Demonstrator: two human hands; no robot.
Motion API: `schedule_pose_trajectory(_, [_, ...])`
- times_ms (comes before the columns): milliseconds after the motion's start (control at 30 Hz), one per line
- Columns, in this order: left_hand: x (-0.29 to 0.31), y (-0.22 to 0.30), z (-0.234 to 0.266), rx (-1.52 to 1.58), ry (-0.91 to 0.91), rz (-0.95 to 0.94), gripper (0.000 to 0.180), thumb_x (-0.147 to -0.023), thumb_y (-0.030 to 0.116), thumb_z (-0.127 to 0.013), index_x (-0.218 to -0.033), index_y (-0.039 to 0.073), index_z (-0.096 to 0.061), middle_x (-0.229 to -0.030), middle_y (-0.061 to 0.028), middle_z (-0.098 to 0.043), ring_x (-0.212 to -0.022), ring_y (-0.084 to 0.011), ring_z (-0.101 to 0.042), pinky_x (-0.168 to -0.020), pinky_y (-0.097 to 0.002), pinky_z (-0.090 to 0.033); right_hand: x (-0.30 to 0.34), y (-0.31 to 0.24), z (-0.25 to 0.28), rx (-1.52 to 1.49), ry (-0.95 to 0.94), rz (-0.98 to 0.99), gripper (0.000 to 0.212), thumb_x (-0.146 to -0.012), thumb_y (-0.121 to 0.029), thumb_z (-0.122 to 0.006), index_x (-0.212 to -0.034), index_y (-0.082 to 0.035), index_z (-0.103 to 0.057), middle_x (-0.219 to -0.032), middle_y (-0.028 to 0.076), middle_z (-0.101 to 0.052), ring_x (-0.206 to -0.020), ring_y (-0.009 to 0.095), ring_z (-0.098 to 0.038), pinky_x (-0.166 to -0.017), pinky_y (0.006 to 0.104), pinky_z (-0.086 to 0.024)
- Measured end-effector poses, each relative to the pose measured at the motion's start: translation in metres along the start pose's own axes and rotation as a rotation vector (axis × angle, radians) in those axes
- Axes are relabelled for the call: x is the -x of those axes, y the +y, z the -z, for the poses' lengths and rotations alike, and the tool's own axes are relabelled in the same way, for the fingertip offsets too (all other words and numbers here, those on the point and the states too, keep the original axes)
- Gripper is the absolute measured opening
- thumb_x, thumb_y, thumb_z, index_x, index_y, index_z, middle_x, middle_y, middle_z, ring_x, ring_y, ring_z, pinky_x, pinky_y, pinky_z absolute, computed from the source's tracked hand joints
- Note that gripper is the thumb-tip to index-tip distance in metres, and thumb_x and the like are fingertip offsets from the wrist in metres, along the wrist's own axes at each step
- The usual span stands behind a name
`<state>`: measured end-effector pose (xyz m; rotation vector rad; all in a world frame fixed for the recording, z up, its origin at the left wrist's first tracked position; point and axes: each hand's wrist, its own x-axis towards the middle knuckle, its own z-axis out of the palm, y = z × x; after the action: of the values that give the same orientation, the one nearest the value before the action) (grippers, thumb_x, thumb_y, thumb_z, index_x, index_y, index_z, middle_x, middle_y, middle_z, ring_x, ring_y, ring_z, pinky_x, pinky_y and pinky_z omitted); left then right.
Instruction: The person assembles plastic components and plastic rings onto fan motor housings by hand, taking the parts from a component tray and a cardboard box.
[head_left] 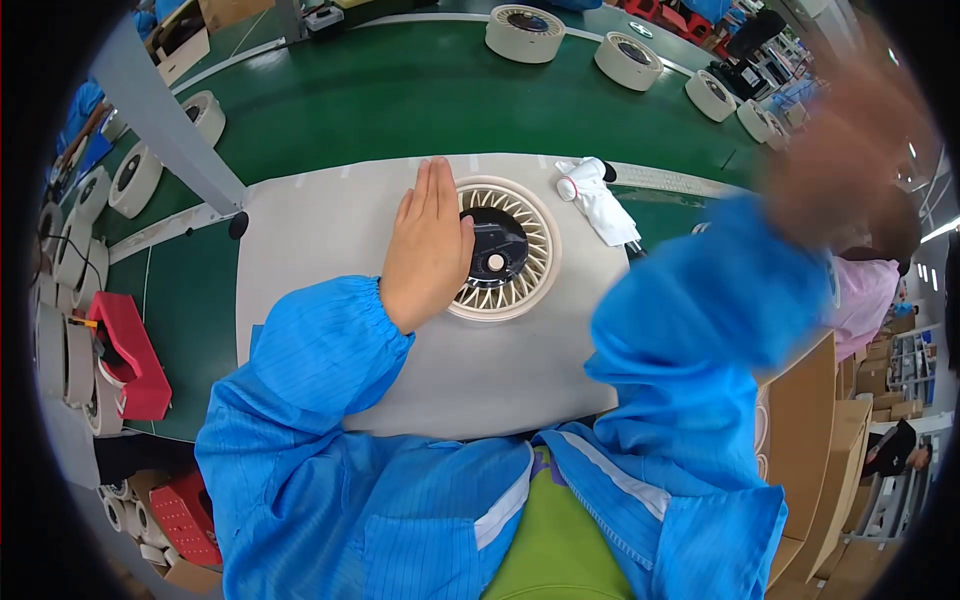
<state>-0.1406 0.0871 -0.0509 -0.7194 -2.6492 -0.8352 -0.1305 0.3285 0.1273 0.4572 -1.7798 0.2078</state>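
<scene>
On the grey mat (400,385) lies a round cream unit (541,250) with a ring of slanted spokes and a glossy black centre. A small cream knob sits on the black part. My left hand (428,248) rests on the unit's left side, its fingers stretched out and pointing away from me; its palm is hidden. Up at the right, my right hand (840,150) is raised off the mat and smeared by motion, so its fingers and anything in them cannot be made out. A white cloth-wrapped hand tool (603,208) lies at the mat's far right edge.
A green conveyor belt (380,95) runs beyond the mat, carrying several cream round units (525,33). A grey metal post (165,115) stands at the left. A red bin (130,355) is left of the mat. Cardboard boxes (815,450) stand at my right.
</scene>
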Motion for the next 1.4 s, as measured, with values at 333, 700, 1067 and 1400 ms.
schedule_pose_trajectory(333, [0.003,0.003,0.002,0.024,0.027,0.096,0.06,-0.089,0.015,-0.038,-0.132,-0.01,-0.005,-0.138,-0.0277,-0.012,-0.13,-0.0388,-0.008,-0.104,-0.0467,-0.012,0.004,0.035,-0.14,-0.263,-0.859,-0.149,0.054,-0.094,-0.032,-0.025,-0.134,0.003,-0.017,-0.14,0.018,-0.017,-0.13,0.027,-0.014,-0.105,0.0321,-0.011])
schedule_pose_trajectory(700, [0.005,0.027,0.025,-0.041,0.08,-0.048,0.054,-0.085,0.021,-0.047,-0.131,0.001,-0.027,-0.139,-0.0209,-0.018,-0.129,-0.0363,-0.014,-0.101,-0.0508,-0.017,0.143,0.143,0.006,0.617,-0.9,-1.006,0.055,-0.076,-0.047,-0.057,-0.107,-0.002,-0.056,-0.109,0.019,-0.056,-0.101,0.034,-0.053,-0.086,0.0386,-0.041])
schedule_pose_trajectory(1067, [-0.015,-0.017,-0.021,-0.372,0.117,-0.443,0.072,-0.059,0.016,-0.068,-0.125,0.011,-0.041,-0.129,-0.0081,-0.039,-0.123,-0.026,-0.033,-0.097,-0.0504,-0.028,0.203,0.111,-0.008,0.943,-1.045,-1.31,0.027,-0.081,-0.024,-0.057,-0.107,-0.017,-0.058,-0.116,0.007,-0.051,-0.112,0.023,-0.045,-0.089,0.047,-0.036])
schedule_pose_trajectory(1400, [-0.088,-0.087,-0.068,-0.269,0.482,0.143,0.068,-0.068,0.01,-0.063,-0.129,0.007,-0.031,-0.137,-0.015,-0.02,-0.126,-0.0354,-0.021,-0.098,-0.0527,-0.024,0.243,0.139,-0.003,0.938,-0.851,-1.261,0.038,-0.084,-0.01,-0.051,-0.12,-0.019,-0.048,-0.106,0.01,-0.059,-0.095,0.028,-0.057,-0.077,0.0416,-0.046])
